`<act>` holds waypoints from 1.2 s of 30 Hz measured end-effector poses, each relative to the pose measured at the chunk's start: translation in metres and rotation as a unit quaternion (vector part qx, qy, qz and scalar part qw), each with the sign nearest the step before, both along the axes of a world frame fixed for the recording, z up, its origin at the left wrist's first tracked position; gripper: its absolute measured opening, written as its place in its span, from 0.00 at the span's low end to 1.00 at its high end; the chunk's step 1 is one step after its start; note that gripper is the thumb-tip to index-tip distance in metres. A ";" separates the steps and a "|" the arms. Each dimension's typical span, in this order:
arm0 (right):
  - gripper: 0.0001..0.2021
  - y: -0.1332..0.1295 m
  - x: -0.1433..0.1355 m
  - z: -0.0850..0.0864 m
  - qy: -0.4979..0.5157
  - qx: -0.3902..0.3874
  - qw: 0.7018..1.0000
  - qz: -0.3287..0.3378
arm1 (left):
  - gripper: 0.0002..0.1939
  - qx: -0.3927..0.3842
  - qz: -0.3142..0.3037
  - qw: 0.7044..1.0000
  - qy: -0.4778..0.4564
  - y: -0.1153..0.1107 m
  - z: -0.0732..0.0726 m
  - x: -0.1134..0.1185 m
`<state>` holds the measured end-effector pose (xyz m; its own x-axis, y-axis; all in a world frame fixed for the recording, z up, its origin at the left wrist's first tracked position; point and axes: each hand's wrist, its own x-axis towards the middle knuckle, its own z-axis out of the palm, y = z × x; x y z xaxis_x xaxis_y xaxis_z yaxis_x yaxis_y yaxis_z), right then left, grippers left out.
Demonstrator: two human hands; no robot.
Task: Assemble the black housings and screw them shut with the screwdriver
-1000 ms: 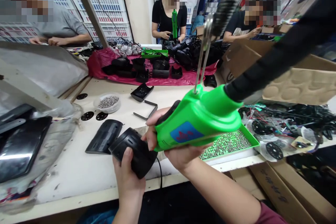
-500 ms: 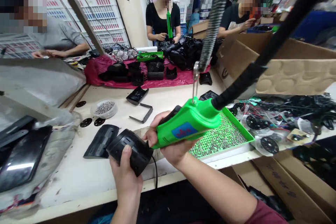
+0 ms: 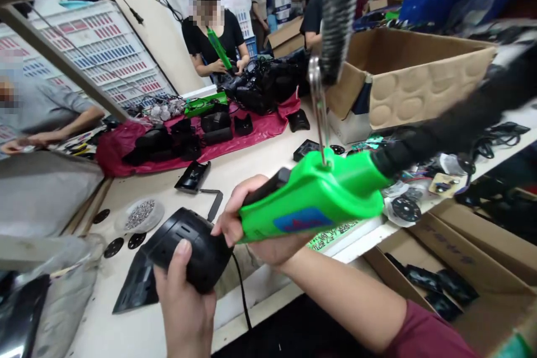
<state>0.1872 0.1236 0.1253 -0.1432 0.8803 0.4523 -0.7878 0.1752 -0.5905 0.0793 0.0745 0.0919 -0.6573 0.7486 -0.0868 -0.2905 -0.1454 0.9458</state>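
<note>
- Where the worktable (image 3: 94, 324) extends rearward on the right, a cardboard box (image 3: 423, 89) stands open.
- Green power tool (image 3: 310, 193): suspended, gripped in the right hand (image 3: 272, 249); tip hidden.
- Black housing (image 3: 205, 246): gripped in the left hand (image 3: 184, 296), beside the tool, above the worktable.
- Bowl (image 3: 158, 213): left of the housing.

A strip of bare white tabletop (image 3: 249, 159) leaves passage between a crumpled magenta plastic sheet (image 3: 263, 131) and a bright green plastic power tool (image 3: 310, 196). An open black plastic shell (image 3: 193, 177) and thin dark angled bracket (image 3: 216, 205) obstruct its left end. A coiled metal spring (image 3: 339, 17) bars the way above the tool; a thick black wrapped cable (image 3: 436, 137) slants across the right. A rounded black plastic housing (image 3: 203, 254) fills the space between the bare left hand (image 3: 184, 296) and the tool.
</note>
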 end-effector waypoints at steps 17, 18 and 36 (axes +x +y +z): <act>0.39 -0.006 0.010 -0.009 0.080 0.068 0.994 0.026 | 0.35 -0.004 -0.020 0.994 -0.106 -0.006 -0.019 -0.061; 0.39 -0.006 0.008 -0.012 0.076 0.070 0.994 0.038 | 0.35 -0.007 -0.016 0.993 -0.115 -0.007 -0.022 -0.061; 0.38 -0.013 -0.014 -0.015 0.043 0.071 0.995 0.062 | 0.33 -0.012 -0.014 0.991 -0.132 -0.016 -0.048 -0.063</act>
